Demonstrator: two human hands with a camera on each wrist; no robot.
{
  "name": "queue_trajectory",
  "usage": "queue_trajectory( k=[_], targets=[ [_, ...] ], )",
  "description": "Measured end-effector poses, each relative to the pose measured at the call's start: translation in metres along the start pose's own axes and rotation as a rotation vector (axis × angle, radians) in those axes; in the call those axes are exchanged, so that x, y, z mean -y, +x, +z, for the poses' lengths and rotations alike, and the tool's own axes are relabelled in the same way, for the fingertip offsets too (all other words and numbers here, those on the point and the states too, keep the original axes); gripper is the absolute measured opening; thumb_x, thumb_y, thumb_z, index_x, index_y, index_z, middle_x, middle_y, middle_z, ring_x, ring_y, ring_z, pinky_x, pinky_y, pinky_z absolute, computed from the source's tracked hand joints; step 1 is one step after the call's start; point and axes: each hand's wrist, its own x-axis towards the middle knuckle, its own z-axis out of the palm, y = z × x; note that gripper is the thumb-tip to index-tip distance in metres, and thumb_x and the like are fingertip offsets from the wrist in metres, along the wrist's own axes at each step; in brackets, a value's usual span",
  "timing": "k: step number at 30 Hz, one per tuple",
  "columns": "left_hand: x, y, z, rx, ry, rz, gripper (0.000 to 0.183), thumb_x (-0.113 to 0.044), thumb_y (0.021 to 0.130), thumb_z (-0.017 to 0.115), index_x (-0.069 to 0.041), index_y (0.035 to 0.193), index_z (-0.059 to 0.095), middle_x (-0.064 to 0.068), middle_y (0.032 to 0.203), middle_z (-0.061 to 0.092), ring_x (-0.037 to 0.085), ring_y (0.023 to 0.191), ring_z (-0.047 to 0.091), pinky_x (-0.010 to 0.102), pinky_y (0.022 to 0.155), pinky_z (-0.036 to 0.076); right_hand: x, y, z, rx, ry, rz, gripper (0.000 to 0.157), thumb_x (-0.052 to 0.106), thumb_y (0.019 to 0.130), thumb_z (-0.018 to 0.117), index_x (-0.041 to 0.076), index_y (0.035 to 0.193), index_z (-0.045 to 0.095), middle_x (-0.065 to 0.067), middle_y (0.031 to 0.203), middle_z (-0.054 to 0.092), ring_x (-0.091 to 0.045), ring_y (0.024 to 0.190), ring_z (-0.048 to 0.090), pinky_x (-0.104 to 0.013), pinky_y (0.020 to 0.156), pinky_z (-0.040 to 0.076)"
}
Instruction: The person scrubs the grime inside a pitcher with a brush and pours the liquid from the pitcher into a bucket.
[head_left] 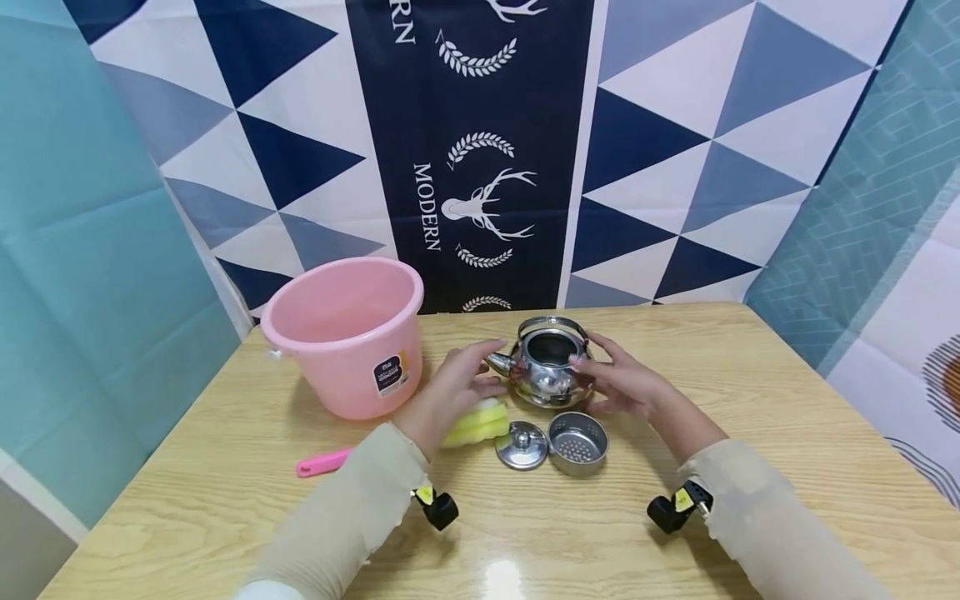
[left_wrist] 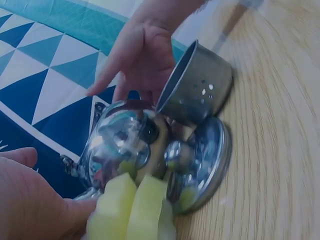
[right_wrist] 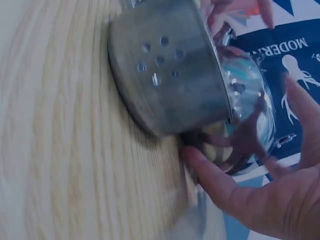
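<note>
Worktop, near side (head_left: 577, 554): ran on in bare pale wood toward the viewer; offered open room to draw things forward; near edge not shown.
Wrist cameras (head_left: 439, 512): jutted inward at both cuffs; probably needed clearance over low things.
Pink handle (head_left: 324, 463): lay left of the left sleeve (head_left: 352, 517), partly covered by it; could not tell whether joined to anything.
Lid (head_left: 522, 448): lay knob up, off the kettle (head_left: 551, 385); probably set aside to leave the mouth open.
Perforated cup (head_left: 577, 446): stood mouth up, just beside the lid; blocked the way directly in front of the kettle.
Yellow sponge (head_left: 480, 425): lay near the lid, partly behind the left wrist.
Left hand (head_left: 450, 387): lay beside the spout (head_left: 501, 364), fingers loosely apart, holding nothing visible; contact uncertain.
Right hand (head_left: 626, 382): spread wide about the kettle's right side, perhaps for steadying; contact uncertain.
Kettle: stood upright between both hands, lidless, handle raised, spout leftward; seemingly flanked for balance.
Pink bucket (head_left: 356, 379): stood upright, left of the kettle; limited leftward movement.
Far edge (head_left: 675, 308): met the patterned backdrop (head_left: 637, 200); left little room behind the kettle, more rightward.
</note>
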Motion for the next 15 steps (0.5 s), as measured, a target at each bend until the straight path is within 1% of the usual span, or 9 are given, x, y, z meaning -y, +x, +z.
queue_trajectory(
  k=[1, 3, 5, 6, 9, 11, 12, 14, 15],
  targets=[
    [0.001, 0.001, 0.002, 0.001, 0.002, -0.004, 0.075, -0.011, 0.088, 0.071, -0.002, 0.148, 0.027, 0.032, 0.144, 0.028, 0.055, 0.131, 0.031, 0.057, 0.103, 0.037, 0.000, 0.001, -0.001, -0.009, 0.054, 0.010, 0.098, 0.040, 0.093, 0.064, 0.024, 0.156, -0.010, -0.034, 0.155, -0.002, -0.051, 0.142, 0.009, -0.064, 0.097, 0.038],
    [0.003, 0.003, 0.008, 0.001, -0.002, -0.009, 0.067, -0.013, 0.087, 0.072, 0.000, 0.143, 0.036, 0.030, 0.143, 0.033, 0.056, 0.129, 0.034, 0.060, 0.101, 0.037, -0.002, 0.004, -0.003, -0.046, 0.129, 0.039, 0.099, 0.054, 0.091, 0.059, 0.024, 0.156, -0.009, -0.034, 0.155, -0.002, -0.047, 0.143, 0.007, -0.064, 0.098, 0.037],
    [0.004, 0.004, 0.013, 0.000, -0.017, -0.014, 0.068, -0.014, 0.086, 0.073, -0.002, 0.142, 0.037, 0.031, 0.144, 0.033, 0.057, 0.129, 0.034, 0.063, 0.101, 0.035, -0.001, 0.005, -0.002, -0.077, 0.183, 0.070, 0.102, 0.064, 0.087, 0.056, 0.022, 0.157, -0.006, -0.033, 0.156, -0.004, -0.044, 0.144, 0.006, -0.062, 0.099, 0.037],
    [0.006, 0.005, 0.015, -0.008, -0.027, -0.019, 0.073, -0.014, 0.085, 0.074, -0.004, 0.145, 0.033, 0.031, 0.146, 0.030, 0.058, 0.130, 0.032, 0.065, 0.101, 0.033, -0.002, 0.006, -0.002, -0.088, 0.199, 0.085, 0.103, 0.067, 0.086, 0.055, 0.022, 0.157, -0.004, -0.034, 0.155, -0.004, -0.044, 0.145, 0.006, -0.062, 0.099, 0.038],
    [0.009, 0.007, 0.020, -0.033, -0.051, -0.025, 0.084, -0.015, 0.084, 0.076, -0.008, 0.150, 0.025, 0.034, 0.148, 0.023, 0.060, 0.131, 0.028, 0.071, 0.098, 0.029, -0.003, 0.009, -0.001, -0.131, 0.257, 0.134, 0.104, 0.069, 0.082, 0.059, 0.022, 0.158, 0.004, -0.031, 0.157, 0.000, -0.040, 0.145, 0.010, -0.059, 0.099, 0.039],
    [0.011, 0.009, 0.022, -0.054, -0.050, -0.030, 0.087, -0.017, 0.083, 0.077, -0.010, 0.151, 0.022, 0.037, 0.146, 0.024, 0.060, 0.131, 0.027, 0.074, 0.096, 0.028, -0.006, 0.015, -0.003, -0.156, 0.292, 0.156, 0.101, 0.065, 0.082, 0.064, 0.023, 0.157, 0.010, -0.029, 0.157, 0.005, -0.039, 0.145, 0.015, -0.060, 0.098, 0.040],
    [0.012, 0.010, 0.023, -0.058, -0.044, -0.031, 0.086, -0.017, 0.083, 0.077, -0.009, 0.151, 0.024, 0.038, 0.144, 0.027, 0.060, 0.130, 0.029, 0.074, 0.095, 0.028, -0.008, 0.019, -0.005, -0.170, 0.301, 0.162, 0.098, 0.063, 0.082, 0.066, 0.024, 0.156, 0.014, -0.028, 0.157, 0.008, -0.039, 0.144, 0.017, -0.060, 0.096, 0.041],
    [0.013, 0.010, 0.024, -0.067, -0.032, -0.033, 0.085, -0.018, 0.084, 0.077, -0.008, 0.151, 0.025, 0.041, 0.140, 0.031, 0.059, 0.130, 0.031, 0.075, 0.094, 0.029, -0.012, 0.025, -0.009, -0.194, 0.312, 0.162, 0.091, 0.060, 0.081, 0.069, 0.024, 0.151, 0.024, -0.028, 0.156, 0.013, -0.039, 0.143, 0.022, -0.062, 0.094, 0.042],
    [0.014, 0.011, 0.024, -0.070, -0.028, -0.033, 0.084, -0.018, 0.084, 0.077, -0.007, 0.150, 0.026, 0.041, 0.139, 0.033, 0.059, 0.129, 0.032, 0.075, 0.094, 0.029, -0.014, 0.028, -0.011, -0.207, 0.320, 0.160, 0.085, 0.059, 0.080, 0.070, 0.024, 0.146, 0.030, -0.028, 0.155, 0.017, -0.039, 0.142, 0.024, -0.063, 0.092, 0.043]
  ],
)
